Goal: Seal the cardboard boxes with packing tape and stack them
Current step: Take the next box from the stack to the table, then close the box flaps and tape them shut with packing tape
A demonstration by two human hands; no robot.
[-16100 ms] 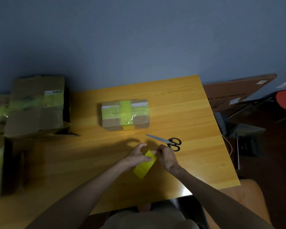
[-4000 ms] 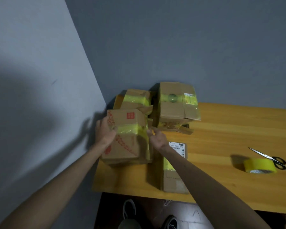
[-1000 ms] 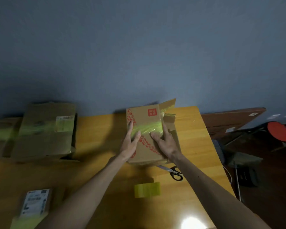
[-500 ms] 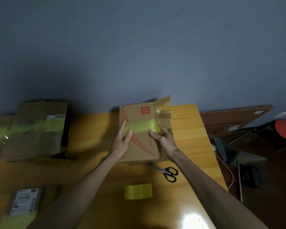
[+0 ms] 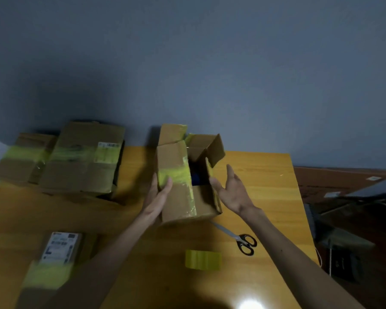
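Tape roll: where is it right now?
Head view: the tape roll lies on the table, nearer the person than the open box, just left of the scissors.

Left grip (image 5: 159, 196) clasping, thumb forward; right grip (image 5: 232, 191) flat-palmed, fingers straight.

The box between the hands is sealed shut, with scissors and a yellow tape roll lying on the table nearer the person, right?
No: the head view shows that box open, its flaps up. Scissors and the tape roll do lie nearer the person.
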